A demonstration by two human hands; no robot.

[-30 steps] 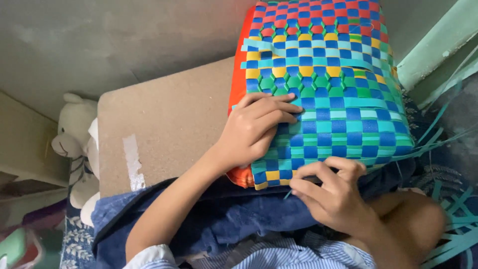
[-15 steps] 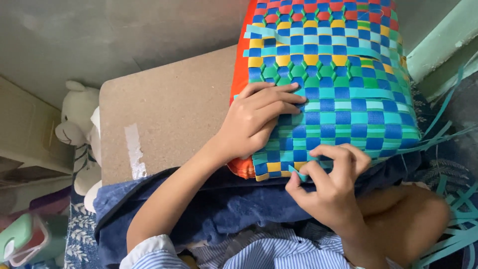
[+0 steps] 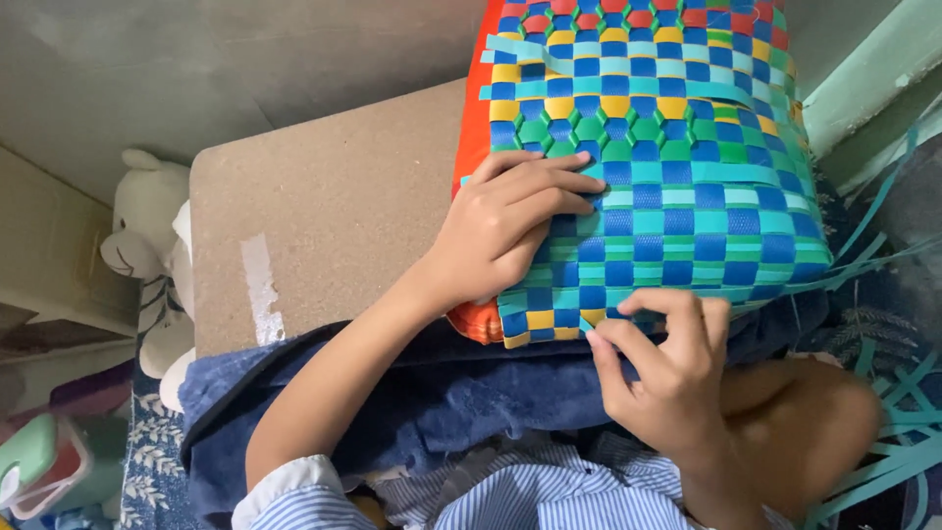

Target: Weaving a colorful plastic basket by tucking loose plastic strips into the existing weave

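A woven basket (image 3: pixel 677 147) of blue, teal, green, yellow and red plastic strips lies on its side on a brown board (image 3: pixel 334 216) across my lap. My left hand (image 3: pixel 505 226) rests flat on the basket's woven side, fingers spread toward the right. My right hand (image 3: pixel 662 368) is at the basket's near edge, thumb and fingertips pinching the end of a teal strip (image 3: pixel 628 312) in the weave. An orange panel (image 3: pixel 473 118) shows along the basket's left side.
Loose teal strips (image 3: pixel 903 432) trail to the right and lower right. A white soft toy (image 3: pixel 147 245) sits left of the board. Blue cloth (image 3: pixel 442 402) covers my lap. A grey floor lies beyond, with a pale green ledge (image 3: pixel 873 69) at top right.
My right hand has shifted slightly along the basket's near edge and curled its fingers tighter on the strip. My left hand has stayed pressed on the weave.
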